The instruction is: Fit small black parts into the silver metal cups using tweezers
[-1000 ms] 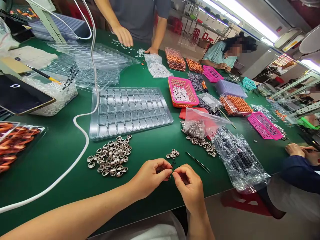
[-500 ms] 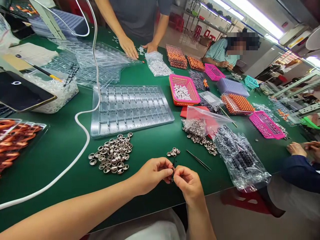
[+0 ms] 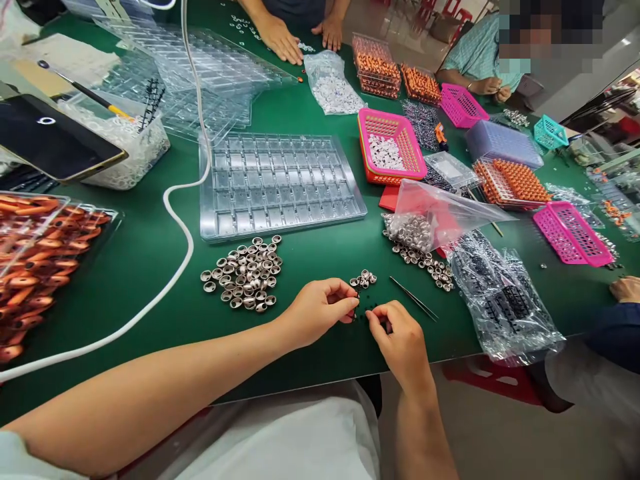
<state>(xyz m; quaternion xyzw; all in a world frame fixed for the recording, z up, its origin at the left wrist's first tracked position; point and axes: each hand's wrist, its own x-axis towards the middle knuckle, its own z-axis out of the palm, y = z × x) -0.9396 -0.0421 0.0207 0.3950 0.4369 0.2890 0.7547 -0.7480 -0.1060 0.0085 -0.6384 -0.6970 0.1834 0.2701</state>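
My left hand [image 3: 320, 312] pinches a thin black plastic strip [image 3: 357, 307] between thumb and fingers, just above the green table. Close by on the right, my right hand [image 3: 400, 337] has thumb and forefinger pressed together; whatever is between them is too small to make out. A few tiny black bits [image 3: 369, 307] lie on the table between the hands. Just beyond the fingertips is a small cluster of silver metal rings [image 3: 363, 279]. Metal tweezers [image 3: 413, 298] lie to the right of it. A larger heap of silver rings [image 3: 247, 277] spreads left of my left hand.
A clear compartment tray [image 3: 283, 187] lies ahead, with a white cable [image 3: 175, 220] curving along its left. Bags of rings [image 3: 413, 230] and black parts [image 3: 505, 300] lie right, near a pink basket [image 3: 393, 143]. Co-workers' hands [image 3: 280, 40] rest across the table.
My hands have drawn apart from each other, and tiny black bits now show on the table between them. The head view has tipped down, so the table appears higher.
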